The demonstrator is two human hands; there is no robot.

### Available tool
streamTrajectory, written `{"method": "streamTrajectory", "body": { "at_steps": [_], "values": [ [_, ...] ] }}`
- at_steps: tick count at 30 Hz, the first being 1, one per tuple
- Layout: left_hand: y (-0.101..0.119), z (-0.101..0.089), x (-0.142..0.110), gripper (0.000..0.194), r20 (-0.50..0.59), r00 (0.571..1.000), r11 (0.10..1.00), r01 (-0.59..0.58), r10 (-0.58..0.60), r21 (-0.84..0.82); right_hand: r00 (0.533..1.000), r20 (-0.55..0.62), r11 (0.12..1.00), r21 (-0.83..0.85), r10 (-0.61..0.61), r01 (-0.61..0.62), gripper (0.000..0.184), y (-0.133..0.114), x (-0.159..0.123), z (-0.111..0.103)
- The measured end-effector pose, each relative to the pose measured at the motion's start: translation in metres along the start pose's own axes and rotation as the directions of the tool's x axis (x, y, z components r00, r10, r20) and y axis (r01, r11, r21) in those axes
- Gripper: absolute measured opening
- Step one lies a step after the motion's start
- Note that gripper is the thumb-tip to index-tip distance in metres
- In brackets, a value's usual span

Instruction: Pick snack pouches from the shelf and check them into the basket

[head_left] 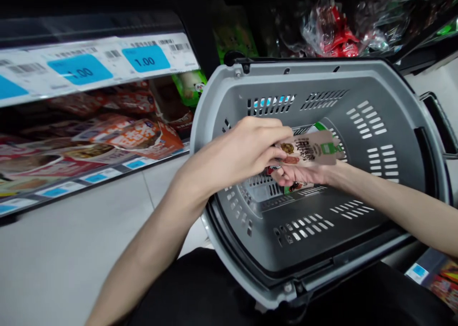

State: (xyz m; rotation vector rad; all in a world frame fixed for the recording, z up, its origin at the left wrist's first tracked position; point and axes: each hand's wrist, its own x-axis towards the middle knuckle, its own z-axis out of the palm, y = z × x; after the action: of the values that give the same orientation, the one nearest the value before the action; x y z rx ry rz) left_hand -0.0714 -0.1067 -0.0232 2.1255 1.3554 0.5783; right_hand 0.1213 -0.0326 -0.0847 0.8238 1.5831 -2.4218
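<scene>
A grey plastic shopping basket (307,240) with slotted walls fills the middle of the view. Over its inside, my left hand (250,144) pinches the left end of a flat snack packet (311,149), beige with dark lettering and a green patch. My right hand (296,174) reaches in from the right, below that packet, palm up with its fingers curled. Close to its fingertips shows a small red and dark bit; what the fingers hold, if anything, is hidden. Other green-and-white packaging (291,188) lies deeper in the basket, partly covered by my hands.
On the left is a shelf with price labels (145,58) and rows of orange and red snack packets (143,137). Behind the basket, a dark shelf carries red and clear plastic bags (336,32). Pale floor tiles (64,259) lie below. Another labelled shelf corner (420,271) appears lower right.
</scene>
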Motion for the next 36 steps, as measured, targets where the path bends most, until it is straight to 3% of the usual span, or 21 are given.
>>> {"method": "streamTrajectory", "body": {
  "at_steps": [3, 5, 7, 10, 14, 21, 26, 36],
  "values": [
    [0.002, -0.003, 0.001, 0.016, -0.141, 0.975, 0.984, 0.177, -0.171, 0.025, 0.992, -0.116, 0.983, 0.171, -0.041, 0.061, 0.031, -0.007, 0.000, 0.000],
    [0.000, -0.002, 0.000, 0.014, -0.204, 0.937, 0.958, 0.288, -0.283, -0.007, 0.956, -0.263, 0.969, 0.169, -0.131, 0.180, 0.036, -0.017, -0.001, -0.001],
    [-0.004, 0.000, -0.001, 0.021, -0.241, 0.906, 0.937, 0.344, -0.348, -0.059, 0.918, -0.338, 0.957, 0.123, -0.209, 0.263, 0.050, -0.026, -0.003, -0.002],
    [-0.010, 0.004, -0.002, 0.028, -0.267, 0.899, 0.936, 0.314, -0.348, -0.161, 0.880, -0.364, 0.930, 0.084, -0.305, 0.357, 0.068, -0.032, -0.006, 0.001],
    [-0.016, 0.009, -0.003, 0.031, -0.256, 0.904, 0.917, 0.264, -0.343, -0.299, 0.775, -0.455, 0.866, 0.012, -0.440, 0.499, 0.046, -0.024, -0.003, 0.010],
    [-0.017, 0.014, -0.005, 0.042, -0.200, 0.882, 0.868, 0.338, -0.427, -0.365, 0.659, -0.576, 0.836, -0.080, -0.484, 0.544, 0.040, -0.019, 0.000, 0.018],
    [-0.016, 0.013, -0.005, 0.057, -0.191, 0.885, 0.863, 0.333, -0.425, -0.379, 0.647, -0.577, 0.827, -0.091, -0.498, 0.555, 0.039, -0.024, -0.003, 0.018],
    [-0.015, 0.013, -0.005, 0.043, -0.132, 0.878, 0.852, 0.394, -0.460, -0.344, 0.629, -0.589, 0.832, -0.142, -0.507, 0.537, 0.031, -0.024, -0.003, 0.020]
  ]
}}
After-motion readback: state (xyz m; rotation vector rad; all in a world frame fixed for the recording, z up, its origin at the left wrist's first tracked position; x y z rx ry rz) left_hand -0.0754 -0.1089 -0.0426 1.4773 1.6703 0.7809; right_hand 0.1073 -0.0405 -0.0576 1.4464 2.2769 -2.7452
